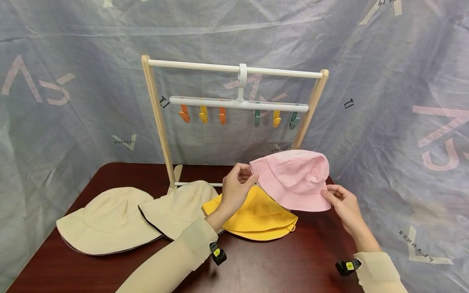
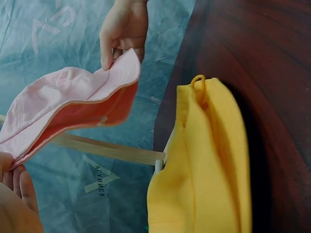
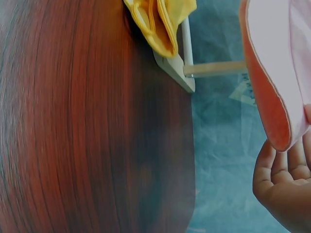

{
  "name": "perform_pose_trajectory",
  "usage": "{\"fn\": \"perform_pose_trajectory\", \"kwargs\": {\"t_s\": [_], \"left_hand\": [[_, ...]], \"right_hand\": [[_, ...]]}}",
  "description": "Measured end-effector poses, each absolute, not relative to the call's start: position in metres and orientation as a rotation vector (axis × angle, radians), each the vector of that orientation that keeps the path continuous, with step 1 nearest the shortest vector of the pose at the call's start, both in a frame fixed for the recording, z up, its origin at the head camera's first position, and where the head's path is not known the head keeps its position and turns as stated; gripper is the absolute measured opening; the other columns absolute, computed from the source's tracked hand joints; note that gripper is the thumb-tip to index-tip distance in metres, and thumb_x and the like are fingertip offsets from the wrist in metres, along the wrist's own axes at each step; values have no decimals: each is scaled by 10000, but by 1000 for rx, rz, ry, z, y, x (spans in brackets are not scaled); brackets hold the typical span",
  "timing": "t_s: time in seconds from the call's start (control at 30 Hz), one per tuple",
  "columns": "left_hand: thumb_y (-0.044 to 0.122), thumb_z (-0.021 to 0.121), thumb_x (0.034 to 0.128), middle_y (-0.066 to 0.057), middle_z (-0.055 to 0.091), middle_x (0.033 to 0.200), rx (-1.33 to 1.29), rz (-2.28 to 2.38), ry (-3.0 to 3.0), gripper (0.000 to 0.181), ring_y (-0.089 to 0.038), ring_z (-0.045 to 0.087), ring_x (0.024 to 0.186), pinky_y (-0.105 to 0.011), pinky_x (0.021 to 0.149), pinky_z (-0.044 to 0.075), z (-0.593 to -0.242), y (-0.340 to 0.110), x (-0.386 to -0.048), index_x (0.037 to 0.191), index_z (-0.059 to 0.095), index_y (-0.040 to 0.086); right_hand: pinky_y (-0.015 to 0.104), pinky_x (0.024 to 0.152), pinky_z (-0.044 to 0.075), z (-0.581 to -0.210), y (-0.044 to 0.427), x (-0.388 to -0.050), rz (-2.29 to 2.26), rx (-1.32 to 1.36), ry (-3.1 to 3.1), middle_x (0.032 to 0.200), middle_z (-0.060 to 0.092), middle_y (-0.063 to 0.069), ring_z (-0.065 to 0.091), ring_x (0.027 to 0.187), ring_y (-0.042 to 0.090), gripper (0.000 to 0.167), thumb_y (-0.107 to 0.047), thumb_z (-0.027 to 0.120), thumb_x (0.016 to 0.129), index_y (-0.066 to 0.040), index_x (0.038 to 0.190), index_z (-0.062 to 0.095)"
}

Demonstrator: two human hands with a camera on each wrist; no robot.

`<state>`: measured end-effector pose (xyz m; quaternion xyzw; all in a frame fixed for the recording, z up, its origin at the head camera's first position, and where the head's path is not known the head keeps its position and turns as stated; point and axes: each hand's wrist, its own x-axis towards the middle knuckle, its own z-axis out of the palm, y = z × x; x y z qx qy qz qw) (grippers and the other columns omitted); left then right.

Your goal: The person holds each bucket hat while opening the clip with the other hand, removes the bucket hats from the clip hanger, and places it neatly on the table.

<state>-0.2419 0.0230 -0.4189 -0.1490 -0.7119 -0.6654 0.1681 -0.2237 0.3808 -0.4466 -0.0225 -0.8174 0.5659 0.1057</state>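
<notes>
A pink bucket hat (image 1: 293, 177) is held up over the right part of the table, its brim tilted down to the left. My left hand (image 1: 236, 189) pinches the brim at its left end, thumb in front. At the opposite end, my right hand (image 1: 342, 205) pinches the brim between thumb and fingers. In the left wrist view the pink hat (image 2: 53, 97) shows an orange-pink inside. Just below it, a yellow bucket hat (image 1: 256, 213) lies folded flat on the table, partly hidden by my left hand and forearm.
Two cream bucket hats (image 1: 110, 219) (image 1: 183, 207) lie to the left on the dark red table (image 1: 271, 264). Behind stands a wood-and-white rack (image 1: 157, 122). From it hangs a white hanger (image 1: 238, 104) with several coloured clips (image 1: 222, 116). Grey printed cloth (image 1: 91, 101) surrounds the table.
</notes>
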Motion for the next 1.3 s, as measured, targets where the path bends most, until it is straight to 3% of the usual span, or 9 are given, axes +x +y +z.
{"fn": "perform_pose_trajectory", "kwargs": {"t_s": [0.4, 0.67, 0.87, 1.3], "left_hand": [[88, 827, 921, -63, 740, 950, -442, -1921, -2084, 201, -131, 714, 878, -253, 814, 607, -439, 31, -236, 1024, 654, 91], [135, 820, 920, 9, 749, 914, -406, -1845, -2243, 182, -90, 724, 856, -250, 816, 605, -447, 34, -230, 985, 651, 147], [163, 832, 903, 34, 756, 911, -393, -1802, -2348, 187, -80, 712, 852, -247, 814, 594, -454, 37, -226, 980, 661, 158], [164, 859, 867, 63, 736, 811, -332, -1825, -2479, 210, -28, 668, 744, -216, 705, 552, -471, 50, -219, 899, 653, 138]], "right_hand": [[151, 743, 498, -438, 405, -219, 1504, 7, -2529, 919, 713, -192, 644, 869, -21, 351, -265, 738, 1026, 29, 1208, 677], [146, 736, 501, -432, 415, -217, 1402, 16, -2606, 925, 706, -198, 640, 864, -36, 375, -273, 730, 1031, 42, 1228, 677], [160, 711, 509, -432, 419, -215, 1389, 23, -2617, 915, 711, -139, 642, 830, -19, 383, -218, 734, 1025, 87, 1248, 665], [206, 648, 494, -437, 429, -214, 1133, 35, -2715, 857, 707, -3, 617, 751, 41, 323, -257, 742, 1013, 29, 1162, 736]]}}
